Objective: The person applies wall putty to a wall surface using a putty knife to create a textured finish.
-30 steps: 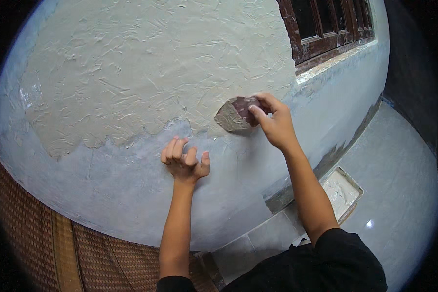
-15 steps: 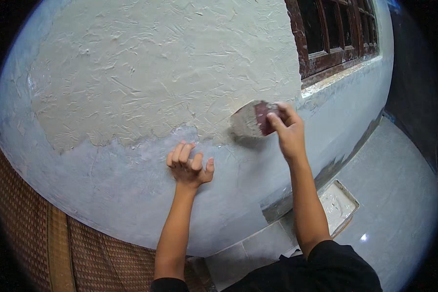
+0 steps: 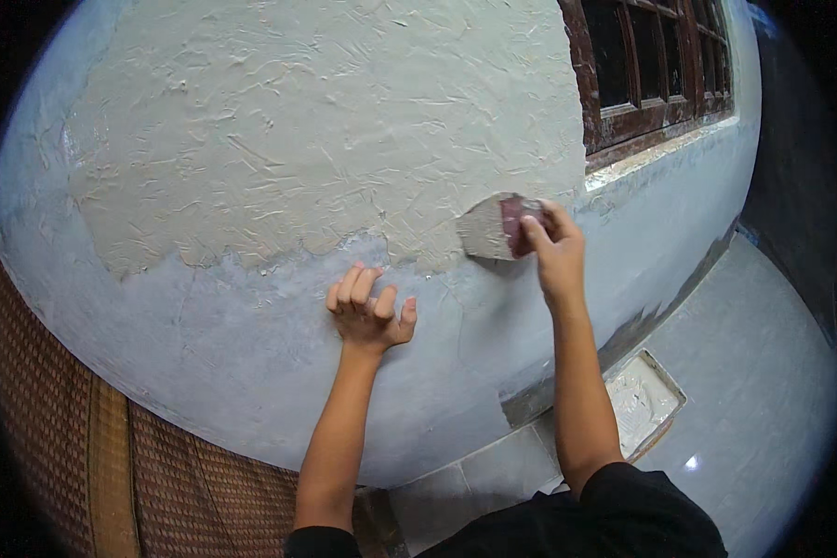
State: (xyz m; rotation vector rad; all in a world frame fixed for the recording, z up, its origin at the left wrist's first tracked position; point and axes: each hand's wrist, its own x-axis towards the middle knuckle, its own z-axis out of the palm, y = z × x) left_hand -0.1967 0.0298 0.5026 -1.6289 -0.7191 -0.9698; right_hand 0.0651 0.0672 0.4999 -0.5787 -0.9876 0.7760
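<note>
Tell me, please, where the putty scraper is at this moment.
In the head view, the putty scraper is right of centre, held in the right hand at the lower edge of the cream plaster, below and left of the wooden window.

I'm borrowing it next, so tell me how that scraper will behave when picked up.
Probably light: the scraper looks thin and sits pinched in the right hand. Perhaps slippery too, as its dark red part looks smeared.
</note>
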